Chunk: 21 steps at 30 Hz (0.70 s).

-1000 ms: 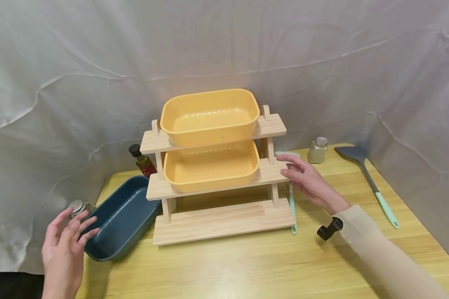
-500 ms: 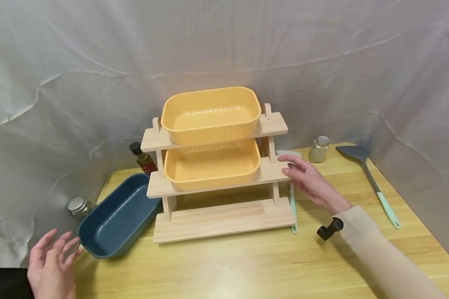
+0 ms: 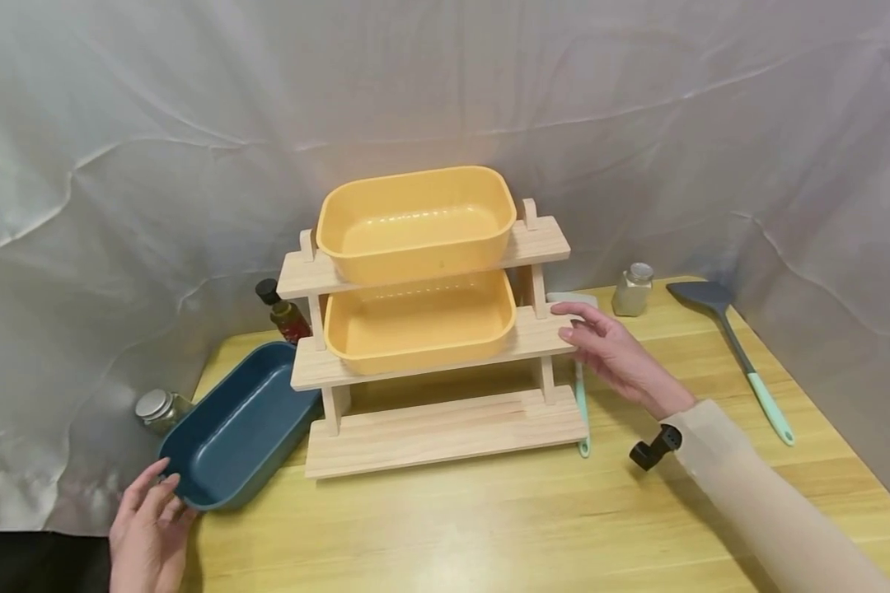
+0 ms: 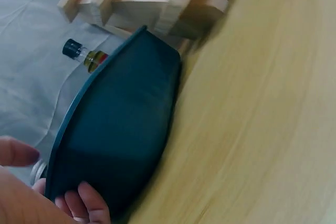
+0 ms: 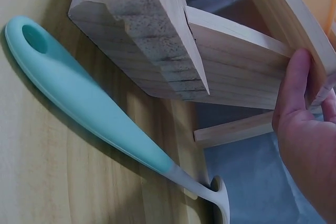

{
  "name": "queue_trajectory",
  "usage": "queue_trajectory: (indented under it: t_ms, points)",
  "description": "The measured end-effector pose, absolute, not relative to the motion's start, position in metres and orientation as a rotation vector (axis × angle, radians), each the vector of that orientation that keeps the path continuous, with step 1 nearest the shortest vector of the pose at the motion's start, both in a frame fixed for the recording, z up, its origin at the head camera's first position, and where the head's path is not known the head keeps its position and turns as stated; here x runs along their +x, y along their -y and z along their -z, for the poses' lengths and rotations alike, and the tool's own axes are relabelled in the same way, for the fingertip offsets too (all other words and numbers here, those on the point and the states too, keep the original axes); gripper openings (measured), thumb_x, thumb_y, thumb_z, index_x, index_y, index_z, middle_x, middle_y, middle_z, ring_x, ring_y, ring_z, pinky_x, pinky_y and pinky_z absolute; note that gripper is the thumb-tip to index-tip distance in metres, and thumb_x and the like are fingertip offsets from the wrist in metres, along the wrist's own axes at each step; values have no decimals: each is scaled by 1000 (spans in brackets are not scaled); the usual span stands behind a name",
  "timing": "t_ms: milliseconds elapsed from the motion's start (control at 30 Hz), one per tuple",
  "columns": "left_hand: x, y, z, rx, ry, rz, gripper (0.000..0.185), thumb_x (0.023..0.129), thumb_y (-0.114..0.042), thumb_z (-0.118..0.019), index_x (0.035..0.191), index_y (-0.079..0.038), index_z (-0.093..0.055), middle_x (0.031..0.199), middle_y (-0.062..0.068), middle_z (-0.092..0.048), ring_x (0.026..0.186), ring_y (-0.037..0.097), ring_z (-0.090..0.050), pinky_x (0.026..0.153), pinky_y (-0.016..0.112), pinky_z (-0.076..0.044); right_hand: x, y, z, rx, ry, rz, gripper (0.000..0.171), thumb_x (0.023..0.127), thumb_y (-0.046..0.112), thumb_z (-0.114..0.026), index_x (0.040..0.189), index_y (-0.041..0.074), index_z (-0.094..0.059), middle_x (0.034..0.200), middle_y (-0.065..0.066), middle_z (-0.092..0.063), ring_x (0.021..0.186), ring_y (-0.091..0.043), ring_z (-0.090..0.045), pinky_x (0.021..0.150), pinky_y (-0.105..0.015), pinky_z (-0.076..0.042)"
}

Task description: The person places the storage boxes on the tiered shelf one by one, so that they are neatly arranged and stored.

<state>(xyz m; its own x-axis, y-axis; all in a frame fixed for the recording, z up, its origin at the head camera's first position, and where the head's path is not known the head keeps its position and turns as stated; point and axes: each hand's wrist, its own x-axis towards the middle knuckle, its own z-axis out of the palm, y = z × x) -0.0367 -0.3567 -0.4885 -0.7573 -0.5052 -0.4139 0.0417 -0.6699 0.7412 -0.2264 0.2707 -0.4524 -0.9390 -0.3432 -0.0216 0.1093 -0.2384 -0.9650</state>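
My left hand (image 3: 151,527) is at the near left corner of a dark blue oblong basin (image 3: 237,428). In the left wrist view, curled fingers (image 4: 93,203) lie against the basin's outer wall and another fingertip shows past its rim. On the right, my right hand (image 3: 623,358) pinches the end of the middle board of a three-tier wooden rack (image 3: 445,432), thumb and fingers on either side of the wood. One yellow basin (image 3: 415,218) sits on the top tier and a second yellow basin (image 3: 419,325) on the middle one; the bottom tier is bare.
A dark-capped bottle (image 3: 285,313) and a lidded glass jar (image 3: 161,409) stand behind the blue basin. A mint-handled utensil (image 5: 94,100) lies beside the rack's right side. Farther right are a jar (image 3: 633,290) and a dark-headed turner (image 3: 737,354). Grey cloth (image 3: 415,82) hangs behind.
My left hand drew back and down from beside the jar to the left, then came right onto the basin's near corner. The right hand kept its place on the rack.
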Motion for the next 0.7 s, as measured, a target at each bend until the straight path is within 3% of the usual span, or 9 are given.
queue_trajectory:
  t_ms: [100,200,300,367,467,567,700]
  points:
    - [-38,357,489,945,1055,2445,37,106,10,-62,122,-20,-77,129,-4,-50,69,16,-60,68,33,-57,-227,-269,453,-282,-1722,2251,33,112,4,-61,144,14,-61,117,-4,-54,96,-10,-61,79,-22,-57]
    - [-39,356,490,981,1103,2415,42,104,12,-63,125,-21,-77,145,-6,-39,81,17,-69,69,31,-58,-228,-269,454,-273,-1719,2252,33,113,5,-60,144,14,-61,119,-4,-56,99,-11,-61,81,-23,-56]
    - [-39,355,491,937,1162,2404,44,104,13,-64,127,-22,-76,146,-5,-38,83,18,-70,68,30,-58,-228,-271,453,-273,-1725,2252,33,113,5,-60,144,14,-61,119,-4,-56,99,-11,-61,80,-23,-56]
    - [-38,355,493,852,1150,2429,44,104,15,-61,127,-20,-76,135,-2,-49,77,17,-68,65,30,-57,-228,-271,452,-277,-1725,2253,33,113,5,-60,144,14,-61,119,-4,-57,99,-11,-61,80,-23,-55]
    - [-36,353,497,670,1094,2462,44,104,19,-55,126,-14,-76,103,3,-61,68,18,-64,60,30,-56,-229,-270,452,-286,-1718,2254,33,113,5,-59,145,14,-60,122,-4,-58,102,-12,-63,84,-24,-57]
    - [-36,350,500,521,1004,2467,46,103,24,-48,124,-6,-76,79,8,-60,64,19,-62,56,29,-54,-229,-269,451,-291,-1713,2253,33,113,5,-58,145,13,-59,126,-5,-58,105,-14,-64,88,-26,-57]
    - [-36,346,501,517,969,2396,49,100,29,-45,123,-1,-77,70,9,-56,58,18,-56,51,26,-50,-228,-270,451,-261,-1737,2231,33,113,6,-60,144,16,-60,122,-4,-58,102,-13,-63,85,-26,-56]
